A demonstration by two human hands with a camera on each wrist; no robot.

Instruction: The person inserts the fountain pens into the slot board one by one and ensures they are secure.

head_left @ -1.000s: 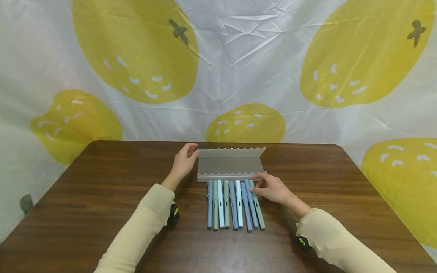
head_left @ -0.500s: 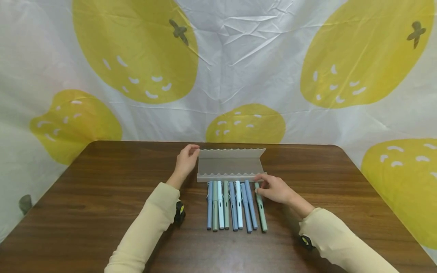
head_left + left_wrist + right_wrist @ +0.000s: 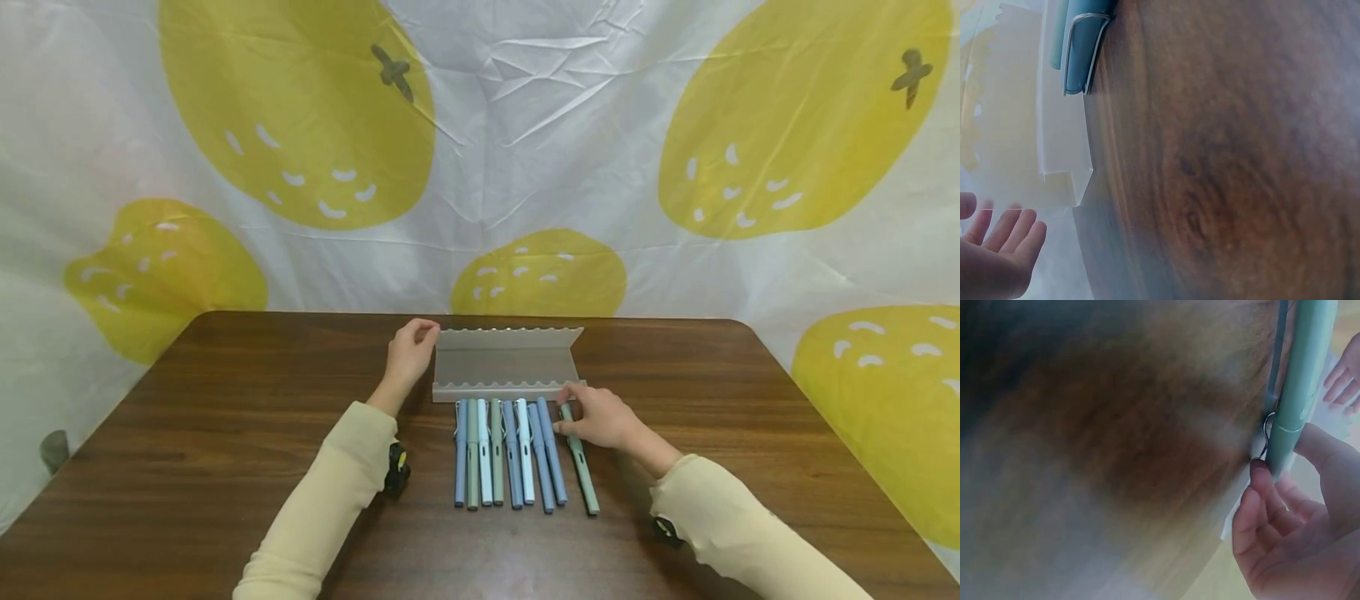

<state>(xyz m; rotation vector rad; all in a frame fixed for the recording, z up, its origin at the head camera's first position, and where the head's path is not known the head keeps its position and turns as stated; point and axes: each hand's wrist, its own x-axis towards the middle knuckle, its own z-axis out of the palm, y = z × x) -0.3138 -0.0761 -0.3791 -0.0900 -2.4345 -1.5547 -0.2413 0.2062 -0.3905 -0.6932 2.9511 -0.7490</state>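
Pen (image 3: 583,473), green, apart from its neighbours and slanted, cap end just in front of the right part of a clear holder (image 3: 506,362), far end swung outward and toward the wearer. Right hand (image 3: 603,417): thumb on one side of the cap, fingertips on the other, in a narrow pinch with the green pen between (whether resting on the table (image 3: 150,467) or slightly raised, not possible to tell). Left hand (image 3: 407,354): at the left end of the holder, fingers fairly straight and loosely spaced, thumb apart; actual contact with the edge uncertain. Between the hands, in front of the scalloped front edge: row of eight pens (image 3: 513,458), blue, pale blue and green, side by side.

For good handling, by judgement: keep the pinch light but firm on the cap. Turn the pen straight before any sideways move, to avoid knocking the nearest blue pen (image 3: 552,450). With a grip so near one end, expect a drooping far end; before any lift, shift toward the middle. Use the left fingers only to steady the holder, without pushing (thin sheet, probably quick to slide).
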